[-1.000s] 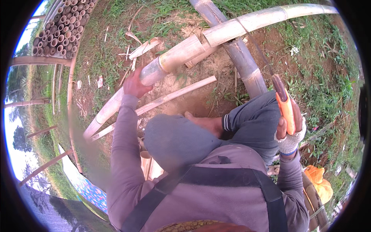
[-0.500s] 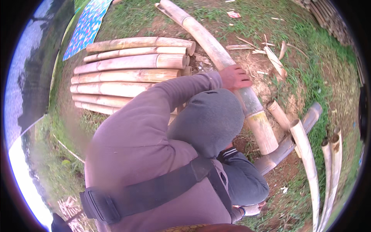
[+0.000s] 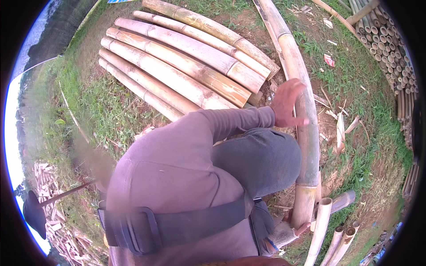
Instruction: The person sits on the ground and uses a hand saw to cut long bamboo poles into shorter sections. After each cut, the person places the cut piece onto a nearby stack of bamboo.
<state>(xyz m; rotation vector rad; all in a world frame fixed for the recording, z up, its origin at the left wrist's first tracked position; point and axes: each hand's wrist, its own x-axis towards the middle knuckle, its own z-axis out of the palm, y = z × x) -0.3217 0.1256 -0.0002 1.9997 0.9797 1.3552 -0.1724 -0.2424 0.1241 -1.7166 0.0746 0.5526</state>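
Note:
A thick bamboo pole point(image 3: 307, 146) runs along the right side of my bent knee, from the top of the view down to near my foot point(image 3: 284, 232). My left hand point(image 3: 288, 104) is at the pole's left edge, with fingers and thumb spread apart and nothing gripped. Whether the palm touches the pole, I cannot tell. The sleeve point(image 3: 239, 119) of my left arm reaches over the dark trouser knee point(image 3: 262, 162). My right hand does not show. The pole's lower end rests close to a greyish bamboo piece point(image 3: 339, 201).
Several cut bamboo lengths point(image 3: 177, 57) lie side by side at the upper left. Upright bamboo pieces point(image 3: 319, 226) stand at the lower right. A stack of bamboo poles point(image 3: 390, 53) fills the far right. Split scraps point(image 3: 341, 133) litter the grass, and a heap of offcuts point(image 3: 57, 217) sits at lower left.
My left hand has loosened from the pole and its fingers have spread. The view has turned, so the pole appears steeper and the bamboo row slants.

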